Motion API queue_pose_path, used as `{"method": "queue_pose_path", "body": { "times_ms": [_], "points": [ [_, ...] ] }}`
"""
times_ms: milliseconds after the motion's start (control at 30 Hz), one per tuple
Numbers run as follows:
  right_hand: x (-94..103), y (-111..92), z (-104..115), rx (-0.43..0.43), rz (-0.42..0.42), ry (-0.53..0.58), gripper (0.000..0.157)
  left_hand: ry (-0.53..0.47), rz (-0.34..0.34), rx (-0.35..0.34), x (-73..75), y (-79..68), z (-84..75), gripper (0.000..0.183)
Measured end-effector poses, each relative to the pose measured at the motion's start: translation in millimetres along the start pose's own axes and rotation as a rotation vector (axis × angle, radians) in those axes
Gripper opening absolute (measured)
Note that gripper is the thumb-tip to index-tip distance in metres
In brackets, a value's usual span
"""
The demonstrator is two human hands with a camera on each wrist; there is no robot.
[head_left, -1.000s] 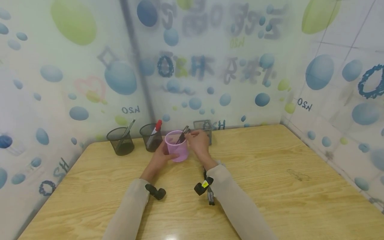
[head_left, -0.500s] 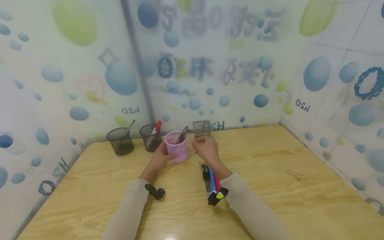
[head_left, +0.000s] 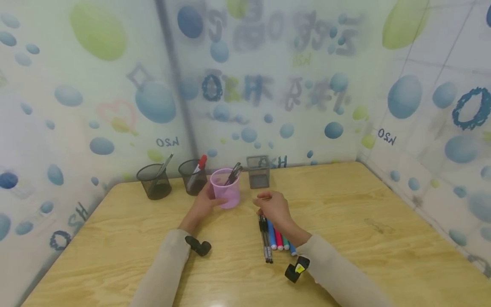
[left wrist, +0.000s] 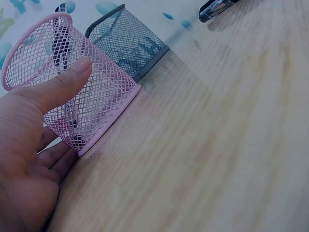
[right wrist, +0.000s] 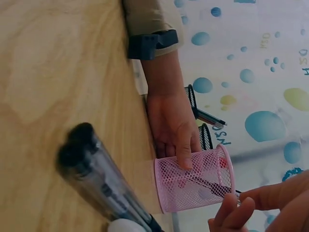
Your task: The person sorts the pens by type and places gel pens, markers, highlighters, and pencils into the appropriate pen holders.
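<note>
My left hand point(head_left: 202, 204) grips the pink mesh pen cup point(head_left: 232, 197) from its left side, thumb across the front wall, as the left wrist view shows. Black pens point(head_left: 233, 174) lean inside this upright cup. My right hand point(head_left: 277, 209) hovers right of the cup, its fingers loosely bent and nothing visible between them. Below it, black-capped clear pens point(head_left: 265, 241) lie side by side on the table with a blue marker point(head_left: 272, 236), a red marker point(head_left: 278, 241) and a green marker point(head_left: 285, 243). Another blue marker point(head_left: 293, 249) is partly hidden by the right wrist.
Along the back stand a round black mesh cup point(head_left: 158, 187) with one pen, another black mesh cup point(head_left: 196, 186) with a red-capped marker point(head_left: 202, 161), and a square grey mesh holder point(head_left: 258, 175). A patterned wall point(head_left: 249, 111) rises behind the wooden table point(head_left: 345, 204).
My right hand has come away from the pens in the pink cup and moved right and toward me, uncovering the pens and markers on the table. My left hand keeps its hold.
</note>
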State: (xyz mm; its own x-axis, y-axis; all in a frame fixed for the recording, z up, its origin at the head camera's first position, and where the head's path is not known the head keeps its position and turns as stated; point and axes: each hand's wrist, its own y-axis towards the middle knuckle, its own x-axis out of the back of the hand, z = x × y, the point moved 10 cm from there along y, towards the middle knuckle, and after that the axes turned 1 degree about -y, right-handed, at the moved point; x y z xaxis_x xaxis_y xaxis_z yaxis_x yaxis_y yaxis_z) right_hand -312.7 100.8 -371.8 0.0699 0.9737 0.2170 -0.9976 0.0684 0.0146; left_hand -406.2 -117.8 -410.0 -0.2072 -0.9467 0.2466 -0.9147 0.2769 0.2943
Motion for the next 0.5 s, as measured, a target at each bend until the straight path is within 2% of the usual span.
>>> {"method": "queue_pose_path", "body": {
  "times_ms": [233,500],
  "points": [
    [-1.8,-10,-6,0.025,0.031,-0.038,0.029,-0.015,0.01,-0.012,-1.4,0.5,0.1,0.082],
    [2.7,-22,-14,0.048,0.037,-0.172,0.03,-0.033,0.009,-0.007,-1.7,1.8,-0.5,0.083]
  ]
}}
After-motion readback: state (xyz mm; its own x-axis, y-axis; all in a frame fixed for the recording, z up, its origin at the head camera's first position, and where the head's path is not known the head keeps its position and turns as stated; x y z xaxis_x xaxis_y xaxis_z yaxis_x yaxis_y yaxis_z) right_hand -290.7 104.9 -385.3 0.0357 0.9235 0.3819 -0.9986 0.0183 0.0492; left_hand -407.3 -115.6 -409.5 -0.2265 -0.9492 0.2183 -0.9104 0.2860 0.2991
